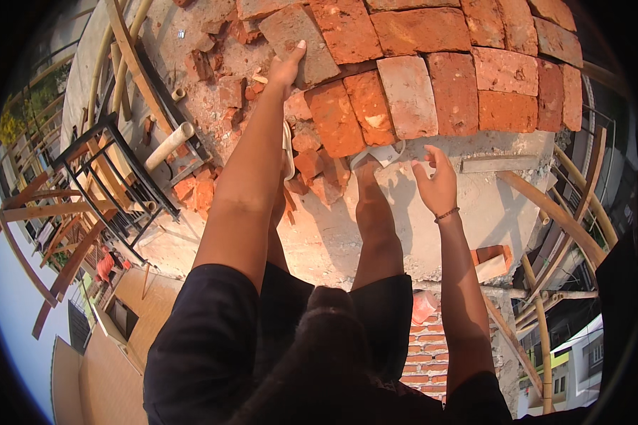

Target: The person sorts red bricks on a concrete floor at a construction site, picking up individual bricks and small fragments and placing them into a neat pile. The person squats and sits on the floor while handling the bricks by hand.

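My left hand [286,69] reaches far forward and grips the left edge of a grey-brown brick [310,44], thumb on top and fingers hidden beneath or behind it. That brick lies tilted at the left end of the stacked orange-red bricks [422,32]. My right hand [437,183] hovers empty in front of the stack, fingers loosely bent and apart, near a pale dusty brick [407,97]. A thin dark bracelet [446,214] circles the right wrist.
Broken brick pieces [308,166] lie around my feet and to the left on a dusty concrete surface [319,234]. A black metal frame [113,184], a pale pipe [169,146] and timber stand left. Wooden and bamboo poles [553,212] cross beyond the right edge, with a drop below.
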Tool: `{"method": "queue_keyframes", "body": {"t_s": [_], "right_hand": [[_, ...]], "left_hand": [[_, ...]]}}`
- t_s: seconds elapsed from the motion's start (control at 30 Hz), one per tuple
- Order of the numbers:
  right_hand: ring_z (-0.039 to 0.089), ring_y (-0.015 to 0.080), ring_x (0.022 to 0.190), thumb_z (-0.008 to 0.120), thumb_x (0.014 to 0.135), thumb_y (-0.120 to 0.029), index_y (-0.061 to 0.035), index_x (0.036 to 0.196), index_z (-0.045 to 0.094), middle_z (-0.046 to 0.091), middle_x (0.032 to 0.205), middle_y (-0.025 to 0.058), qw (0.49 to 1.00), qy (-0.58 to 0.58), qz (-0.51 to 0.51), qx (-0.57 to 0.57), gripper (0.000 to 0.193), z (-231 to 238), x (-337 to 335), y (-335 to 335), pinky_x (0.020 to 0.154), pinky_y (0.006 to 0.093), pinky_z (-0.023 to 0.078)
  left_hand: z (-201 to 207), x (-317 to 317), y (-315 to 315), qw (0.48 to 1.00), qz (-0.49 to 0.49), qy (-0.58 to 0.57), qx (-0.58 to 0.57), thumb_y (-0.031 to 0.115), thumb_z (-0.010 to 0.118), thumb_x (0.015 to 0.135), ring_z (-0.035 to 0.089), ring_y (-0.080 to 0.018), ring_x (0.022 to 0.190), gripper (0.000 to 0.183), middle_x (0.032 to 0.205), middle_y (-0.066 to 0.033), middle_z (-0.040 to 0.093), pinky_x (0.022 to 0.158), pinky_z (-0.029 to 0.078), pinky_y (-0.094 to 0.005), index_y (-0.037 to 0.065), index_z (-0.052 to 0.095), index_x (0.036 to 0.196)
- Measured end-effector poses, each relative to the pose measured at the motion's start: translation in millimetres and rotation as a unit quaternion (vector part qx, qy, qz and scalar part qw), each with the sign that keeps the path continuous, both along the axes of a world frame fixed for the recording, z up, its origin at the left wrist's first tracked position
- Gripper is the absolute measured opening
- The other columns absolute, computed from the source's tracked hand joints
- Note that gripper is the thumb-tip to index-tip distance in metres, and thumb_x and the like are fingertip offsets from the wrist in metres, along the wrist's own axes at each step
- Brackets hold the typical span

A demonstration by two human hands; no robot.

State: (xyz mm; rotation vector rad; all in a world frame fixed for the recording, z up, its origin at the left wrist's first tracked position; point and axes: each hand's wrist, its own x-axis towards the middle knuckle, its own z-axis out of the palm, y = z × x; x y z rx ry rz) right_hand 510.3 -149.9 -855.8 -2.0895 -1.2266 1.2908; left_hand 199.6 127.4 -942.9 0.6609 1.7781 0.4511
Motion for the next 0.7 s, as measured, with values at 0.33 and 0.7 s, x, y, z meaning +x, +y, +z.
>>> {"method": "queue_keyframes", "body": {"t_s": [0.33,0.7], "right_hand": [[0.067,0.0391,0.118,0.068,0.090,-0.059,-0.0092,0.115,0.075,0.073,0.118,0.0244,0.902,-0.248,0.296,0.192,0.057,-57,-105,401,0.106,0.0499,0.049],[0.065,0.0366,0.122,0.065,0.096,-0.054,-0.0066,0.137,0.066,0.071,0.127,0.0218,0.904,-0.223,0.366,0.006,0.063,-54,-110,409,0.107,0.0481,0.049]], "left_hand": [[-50,-11,-12,0.991,-0.034,0.040,0.121,0.050,0.080,0.093,0.070,-0.0237,0.104,0.063,0.115,-0.0156,0.072,0.086,0.056,-0.0402,-0.002,0.065,0.125],[-29,-13,-20,0.976,-0.138,0.116,0.119,0.067,0.080,0.083,0.061,-0.0464,0.128,0.105,0.137,-0.0344,0.059,0.106,0.052,-0.0507,-0.014,0.047,0.140]]}}
